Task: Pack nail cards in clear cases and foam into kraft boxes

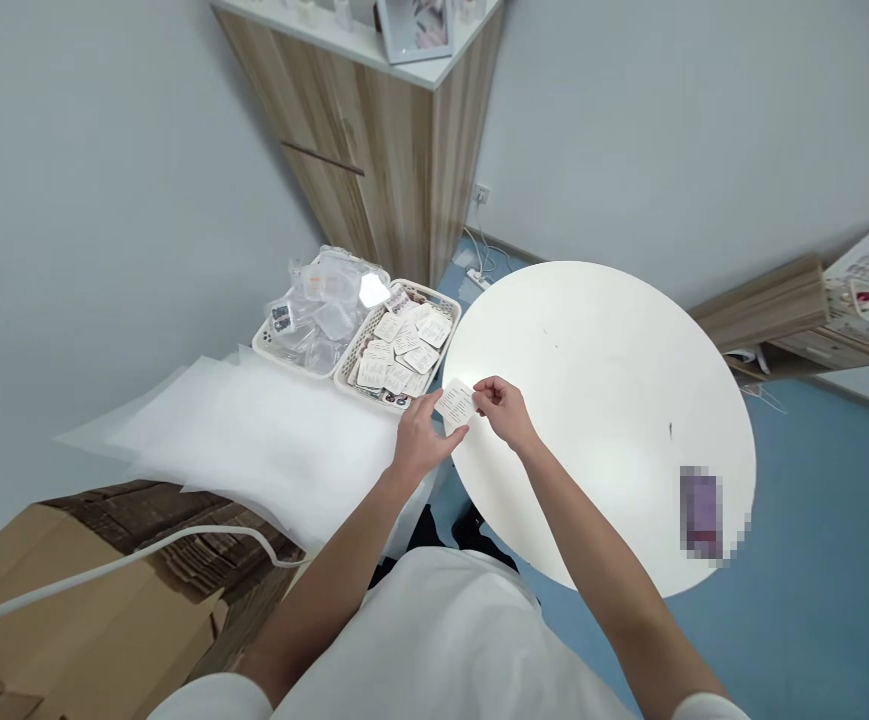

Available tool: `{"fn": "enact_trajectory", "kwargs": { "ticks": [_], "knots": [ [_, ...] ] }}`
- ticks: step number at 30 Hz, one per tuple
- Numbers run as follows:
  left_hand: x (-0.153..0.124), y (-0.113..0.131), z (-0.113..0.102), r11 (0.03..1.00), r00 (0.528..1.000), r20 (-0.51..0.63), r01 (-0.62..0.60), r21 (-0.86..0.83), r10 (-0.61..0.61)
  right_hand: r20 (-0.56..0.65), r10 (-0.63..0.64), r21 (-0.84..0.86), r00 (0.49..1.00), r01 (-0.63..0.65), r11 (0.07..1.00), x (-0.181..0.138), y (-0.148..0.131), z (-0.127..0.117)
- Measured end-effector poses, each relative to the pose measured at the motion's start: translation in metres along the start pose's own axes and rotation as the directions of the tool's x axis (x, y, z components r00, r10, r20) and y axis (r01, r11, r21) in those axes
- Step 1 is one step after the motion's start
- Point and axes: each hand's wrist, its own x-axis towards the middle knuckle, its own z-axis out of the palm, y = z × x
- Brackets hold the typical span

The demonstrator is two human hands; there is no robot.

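Note:
A small white printed card is held between both hands above the left edge of the round white table. My left hand pinches its lower left side with thumb and fingers. My right hand pinches its right edge. Just behind the hands, a white basket holds several more of the same cards. A second white basket to its left is filled with clear plastic bags.
White foam sheets lie stacked left of the hands, over brown cardboard boxes. A white cable crosses the boxes. A blurred purple object lies on the table's right side. A wooden cabinet stands behind.

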Motion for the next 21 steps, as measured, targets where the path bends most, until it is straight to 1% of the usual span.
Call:
{"fn": "enact_trajectory", "kwargs": {
  "ticks": [2, 3, 4, 5, 7, 9, 11, 13, 15, 17, 19, 21],
  "knots": [
    [-0.012, 0.016, 0.013, 0.986, 0.996, 0.070, 0.067, -0.151, -0.057, 0.024, -0.005, 0.051, 1.000, 0.004, 0.999, -0.019, 0.003, -0.025],
    [-0.017, 0.024, 0.020, 0.960, 0.988, 0.125, 0.119, -0.254, -0.089, 0.028, -0.014, 0.074, 1.000, 0.012, 0.997, -0.028, 0.005, -0.038],
    [-0.023, 0.032, 0.028, 0.913, 0.973, 0.199, 0.187, -0.363, -0.120, 0.020, -0.026, 0.091, 0.999, 0.024, 0.996, -0.038, 0.008, -0.051],
    [-0.029, 0.040, 0.036, 0.846, 0.948, 0.285, 0.266, -0.461, -0.143, 0.004, -0.038, 0.099, 0.999, 0.038, 0.994, -0.048, 0.012, -0.064],
    [-0.039, 0.054, 0.052, 0.676, 0.873, 0.464, 0.433, -0.596, -0.150, -0.025, -0.057, 0.104, 0.998, 0.059, 0.993, -0.067, 0.020, -0.088],
    [-0.049, 0.069, 0.070, 0.509, 0.791, 0.601, 0.567, -0.647, -0.117, -0.016, -0.058, 0.132, 0.998, 0.059, 0.989, -0.086, 0.027, -0.108],
    [-0.058, 0.083, 0.086, 0.375, 0.725, 0.684, 0.658, -0.653, -0.082, -0.004, -0.048, 0.200, 0.999, 0.048, 0.979, -0.104, 0.034, -0.126],
    [-0.067, 0.097, 0.102, 0.289, 0.664, 0.746, 0.726, -0.624, -0.057, -0.037, -0.031, 0.275, 0.999, 0.040, 0.961, -0.120, 0.040, -0.140],
    [-0.076, 0.109, 0.116, 0.255, 0.616, 0.786, 0.768, -0.587, -0.046, -0.090, -0.008, 0.337, 0.996, 0.038, 0.941, -0.135, 0.046, -0.153],
    [-0.084, 0.118, 0.128, 0.271, 0.596, 0.802, 0.780, -0.564, -0.046, -0.126, 0.017, 0.387, 0.992, 0.034, 0.921, -0.147, 0.053, -0.165],
    [-0.089, 0.124, 0.136, 0.332, 0.604, 0.795, 0.764, -0.553, -0.065, -0.148, 0.040, 0.424, 0.988, 0.027, 0.905, -0.159, 0.060, -0.177],
    [-0.092, 0.129, 0.140, 0.440, 0.631, 0.771, 0.718, -0.540, -0.084, -0.168, 0.060, 0.447, 0.984, 0.021, 0.894, -0.169, 0.067, -0.188]
  ]
}}
